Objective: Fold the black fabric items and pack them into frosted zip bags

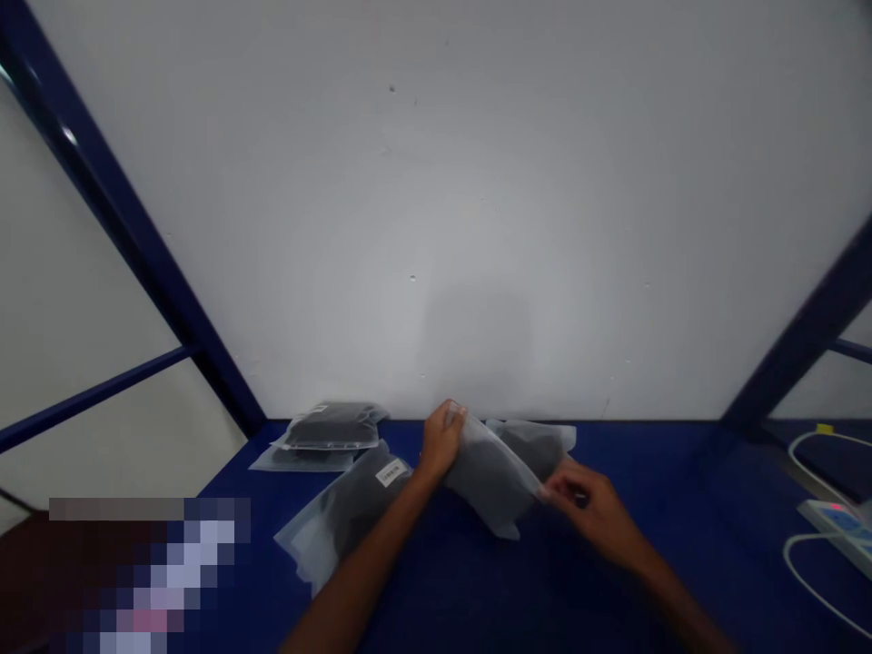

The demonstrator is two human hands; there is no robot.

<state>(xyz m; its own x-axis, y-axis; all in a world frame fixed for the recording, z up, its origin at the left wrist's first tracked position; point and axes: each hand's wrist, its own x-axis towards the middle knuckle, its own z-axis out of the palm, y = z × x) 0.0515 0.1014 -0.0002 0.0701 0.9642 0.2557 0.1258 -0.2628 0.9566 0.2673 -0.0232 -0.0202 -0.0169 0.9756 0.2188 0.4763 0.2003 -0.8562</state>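
Between my hands is a frosted plastic bag (487,481) with something dark inside, held tilted above the blue table (654,590). My left hand (442,440) grips its upper left corner, thumb against the edge. At the other end of that edge, my right hand (592,504) pinches the corner between thumb and fingers. Behind it lies another frosted bag (538,445) with dark contents, partly covered by the held one. To the left of the held bag, a labelled frosted bag (361,509) lies partly under my left forearm.
A small stack of similar bags (333,427) lies at the back left of the table. At the right edge are a white device with a red light (837,527) and a pale cable (794,545). A white wall (477,227) and blue frame posts (136,200) bound the table.
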